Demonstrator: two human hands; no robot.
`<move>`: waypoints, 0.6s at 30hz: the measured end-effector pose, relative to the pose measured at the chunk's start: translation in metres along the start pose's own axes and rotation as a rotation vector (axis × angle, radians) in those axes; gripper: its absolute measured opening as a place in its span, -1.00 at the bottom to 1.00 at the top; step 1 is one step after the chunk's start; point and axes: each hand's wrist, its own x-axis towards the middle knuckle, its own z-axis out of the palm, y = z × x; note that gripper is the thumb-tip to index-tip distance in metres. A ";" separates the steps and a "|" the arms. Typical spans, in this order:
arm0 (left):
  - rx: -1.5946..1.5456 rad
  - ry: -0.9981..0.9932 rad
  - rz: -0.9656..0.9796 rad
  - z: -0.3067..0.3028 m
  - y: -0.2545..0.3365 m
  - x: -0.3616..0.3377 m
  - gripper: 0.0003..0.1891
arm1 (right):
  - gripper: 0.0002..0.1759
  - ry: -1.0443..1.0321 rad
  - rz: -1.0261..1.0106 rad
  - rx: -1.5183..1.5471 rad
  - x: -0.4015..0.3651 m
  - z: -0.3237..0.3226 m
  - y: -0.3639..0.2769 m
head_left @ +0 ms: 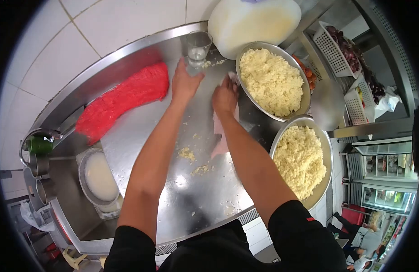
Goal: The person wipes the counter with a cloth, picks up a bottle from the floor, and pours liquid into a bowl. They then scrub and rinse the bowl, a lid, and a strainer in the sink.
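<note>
red cloth [123, 99] back left | far bowl [306, 97], near bowl [326, 147] of crumbly grain right | white board [254, 22]

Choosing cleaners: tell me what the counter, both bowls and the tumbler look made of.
Counter: likely stainless steel, brushed, showing streaky glare. Far bowl and near bowl: shiny metal, probably steel, bright thin rims. Tumbler: clear glass, possibly plastic; the counter shows through it.

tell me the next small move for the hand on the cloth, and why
Probably sweep the right hand and its pink cloth back toward the body, across the loose grain clumps on the steel counter. They lie just beside the cloth, while the left hand rests flat by the glass.
</note>
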 end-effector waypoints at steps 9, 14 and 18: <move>0.010 0.262 0.052 0.056 0.004 0.061 -0.01 | -0.39 0.001 -0.115 0.084 0.074 0.022 -0.023; -0.002 0.266 -0.016 0.053 0.005 0.064 -0.11 | -0.44 -0.029 -0.060 0.110 0.088 0.025 -0.032; -0.138 0.268 -0.004 0.019 0.004 0.049 -0.14 | -0.45 0.084 -0.010 -0.001 0.095 0.036 -0.039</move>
